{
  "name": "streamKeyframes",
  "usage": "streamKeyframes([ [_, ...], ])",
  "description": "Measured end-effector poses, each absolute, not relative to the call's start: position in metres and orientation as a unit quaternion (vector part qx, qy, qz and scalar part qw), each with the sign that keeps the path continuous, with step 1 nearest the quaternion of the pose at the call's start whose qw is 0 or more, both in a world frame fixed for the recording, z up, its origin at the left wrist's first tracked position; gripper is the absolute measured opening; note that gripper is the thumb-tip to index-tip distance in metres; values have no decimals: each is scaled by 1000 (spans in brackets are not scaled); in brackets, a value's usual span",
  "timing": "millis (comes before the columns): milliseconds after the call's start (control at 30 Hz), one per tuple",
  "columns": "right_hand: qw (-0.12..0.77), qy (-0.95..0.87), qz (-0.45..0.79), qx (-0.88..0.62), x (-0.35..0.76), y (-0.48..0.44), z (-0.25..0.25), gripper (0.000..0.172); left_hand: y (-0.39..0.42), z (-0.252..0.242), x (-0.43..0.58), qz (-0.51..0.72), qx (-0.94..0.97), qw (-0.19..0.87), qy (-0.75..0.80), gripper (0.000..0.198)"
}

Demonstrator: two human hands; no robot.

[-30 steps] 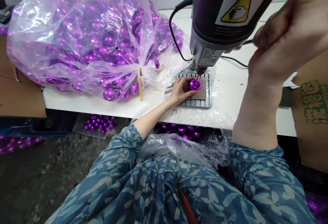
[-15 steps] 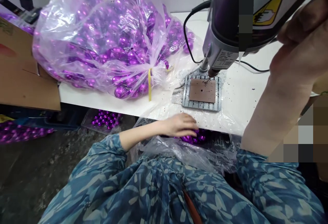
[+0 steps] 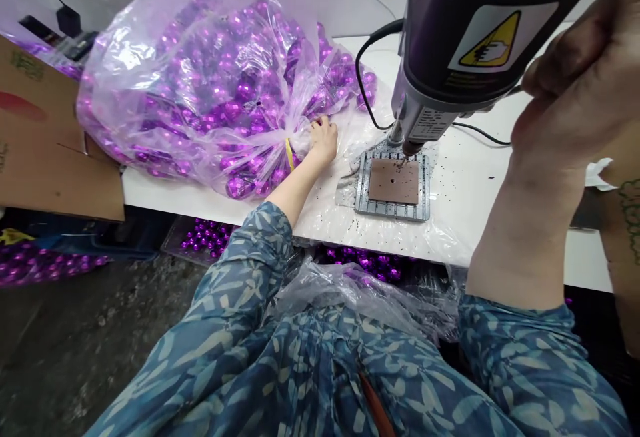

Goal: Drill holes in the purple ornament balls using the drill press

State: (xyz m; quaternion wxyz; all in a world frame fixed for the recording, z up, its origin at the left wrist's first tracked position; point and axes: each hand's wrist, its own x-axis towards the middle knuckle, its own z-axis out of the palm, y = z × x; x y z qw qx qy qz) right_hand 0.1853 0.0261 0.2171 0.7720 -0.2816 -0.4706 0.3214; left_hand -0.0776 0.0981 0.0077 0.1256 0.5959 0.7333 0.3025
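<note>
My left hand point(image 3: 323, 138) reaches to the mouth of a big clear plastic bag point(image 3: 200, 90) full of shiny purple balls, beside its yellow tie point(image 3: 289, 154). Its fingers are bent and gathered against the plastic, and what they hold is hidden. My right hand point(image 3: 575, 97) is raised at the right, curled shut on the lever of a grey drill press point(image 3: 475, 23). The drill bit point(image 3: 404, 153) hangs just above a bare brown pad point(image 3: 394, 181) on a grey ribbed plate point(image 3: 390, 211).
The white table point(image 3: 200, 200) is speckled with dark chips around the plate. A black cable point(image 3: 365, 90) runs behind the machine. More purple balls lie in an open plastic bag point(image 3: 370, 262) at my lap and a tray point(image 3: 205, 237) under the table. A cardboard box point(image 3: 40, 150) stands left.
My left hand took the purple ball off the pad, dropped down to the bag at my lap, then moved up to the big bag's mouth. The pad is now bare.
</note>
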Motion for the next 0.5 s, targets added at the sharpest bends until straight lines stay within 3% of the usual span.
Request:
streamKeyframes([
  [133,793,-461,242,-318,188,33,210,26,77,15,-76,384,651,192,625,21],
  [267,799,-470,218,-305,194,46,203,46,47,27,-63,486,597,362,525,36],
  [500,815,-479,186,-268,181,43,208,61,12,30,-45,494,494,524,487,46],
])
